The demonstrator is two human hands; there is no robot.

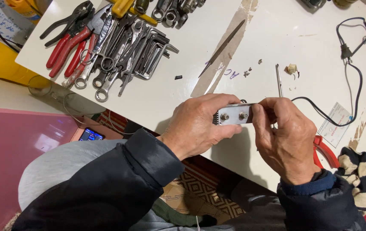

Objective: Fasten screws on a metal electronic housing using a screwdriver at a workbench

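Both my hands grip one small metal block (233, 114) over the white counter (183, 92): left hand (198, 126) and right hand (282, 137) each pinch an end; its far side seems hidden.

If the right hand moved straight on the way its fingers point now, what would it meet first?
The right hand points left, so it would likely press against the small metal block it already touches, then the left hand behind it.

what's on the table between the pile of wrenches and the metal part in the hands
In the head view, a small black bit and a long dark file lie between the wrenches and metal part.
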